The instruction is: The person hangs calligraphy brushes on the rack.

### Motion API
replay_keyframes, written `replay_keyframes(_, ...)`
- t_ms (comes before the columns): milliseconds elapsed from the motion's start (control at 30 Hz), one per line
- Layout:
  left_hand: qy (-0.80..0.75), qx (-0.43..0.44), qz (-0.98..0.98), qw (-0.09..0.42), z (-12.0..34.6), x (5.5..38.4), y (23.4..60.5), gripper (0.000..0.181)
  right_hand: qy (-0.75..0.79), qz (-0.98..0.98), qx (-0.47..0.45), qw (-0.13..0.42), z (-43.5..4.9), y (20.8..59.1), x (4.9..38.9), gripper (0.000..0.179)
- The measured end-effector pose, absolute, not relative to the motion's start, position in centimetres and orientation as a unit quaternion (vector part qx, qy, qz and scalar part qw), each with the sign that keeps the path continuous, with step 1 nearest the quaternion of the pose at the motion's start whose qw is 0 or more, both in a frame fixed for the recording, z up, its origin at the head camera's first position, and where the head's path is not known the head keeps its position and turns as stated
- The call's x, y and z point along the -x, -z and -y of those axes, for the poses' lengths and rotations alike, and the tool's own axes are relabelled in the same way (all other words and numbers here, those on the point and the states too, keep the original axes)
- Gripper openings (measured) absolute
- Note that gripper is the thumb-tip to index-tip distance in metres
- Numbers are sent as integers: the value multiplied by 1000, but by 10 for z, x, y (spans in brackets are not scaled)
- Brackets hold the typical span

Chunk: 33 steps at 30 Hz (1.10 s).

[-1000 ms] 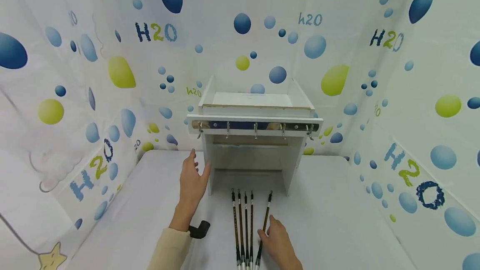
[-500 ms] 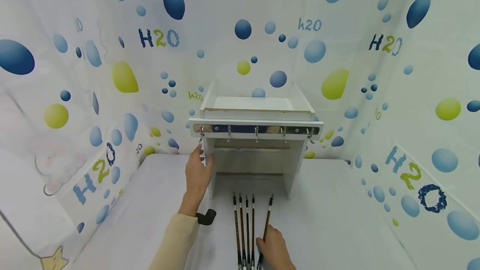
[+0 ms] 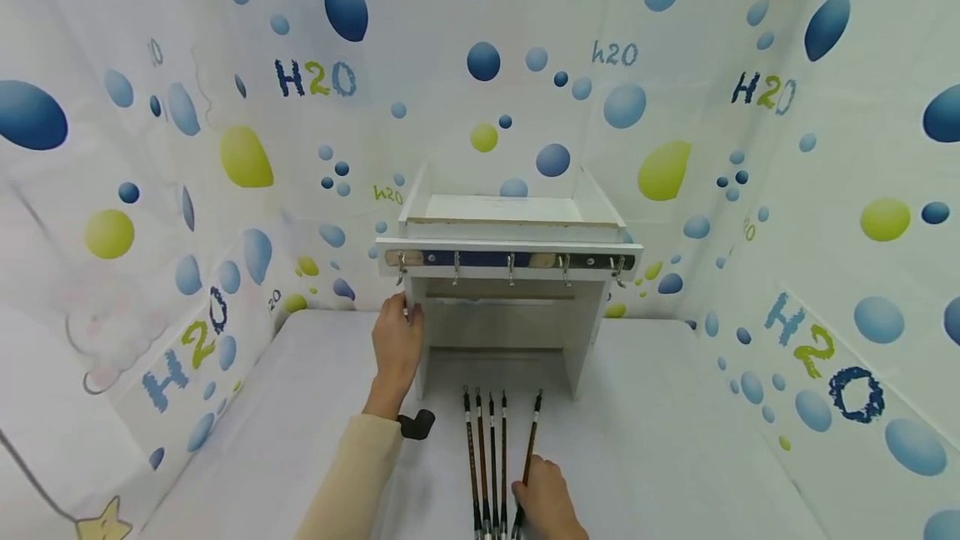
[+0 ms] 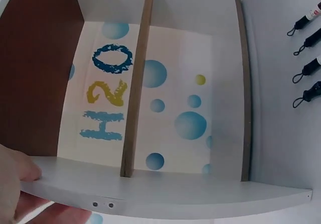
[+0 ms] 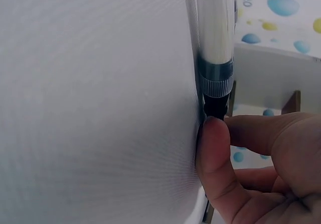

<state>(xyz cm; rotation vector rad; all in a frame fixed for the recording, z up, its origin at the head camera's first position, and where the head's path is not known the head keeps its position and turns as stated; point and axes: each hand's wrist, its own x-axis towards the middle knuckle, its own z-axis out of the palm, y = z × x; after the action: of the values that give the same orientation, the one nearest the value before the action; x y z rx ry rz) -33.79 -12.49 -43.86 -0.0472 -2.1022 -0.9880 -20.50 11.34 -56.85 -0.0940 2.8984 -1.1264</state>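
My left hand (image 3: 397, 342) grips the front edge of the left side panel (image 4: 165, 196) of a white rack (image 3: 510, 232), just below its row of hooks. In the left wrist view the thumb is inside the panel and the fingers are outside. My right hand (image 3: 547, 497) pinches a calligraphy brush (image 3: 533, 432) by its lower handle, near the bristle end. That brush lies at a slight slant on the white table, loop end toward the rack. Close up, its pale bristles (image 5: 216, 28) appear within a clear cover. Several more brushes (image 3: 483, 452) lie side by side to its left.
Several metal hooks (image 3: 512, 268) hang from a shiny strip across the rack's front. An open tray-like top (image 3: 502, 207) sits above them. White cloth (image 3: 675, 423) covers the table. Printed curtains (image 3: 435, 48) stand behind and at both sides.
My left hand has moved forward to the rack's left panel, and its spread fingers have closed on it. The right hand has taken hold of the rightmost brush, which stays nearly in place.
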Motion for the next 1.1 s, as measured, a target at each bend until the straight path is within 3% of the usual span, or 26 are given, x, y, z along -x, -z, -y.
replay_keyframes(367, 378, 45, 810, 447, 129, 350, 441, 21, 354, -935, 27, -10, -112, 568, 209, 14)
replay_keyframes(833, 383, 35, 818, 428, 130, 351, 439, 22, 380, -923, 28, -46, -119, 544, 199, 42)
replay_keyframes(1100, 382, 32, 823, 420, 130, 350, 443, 23, 387, -919, -3, -72, -126, 521, 191, 43)
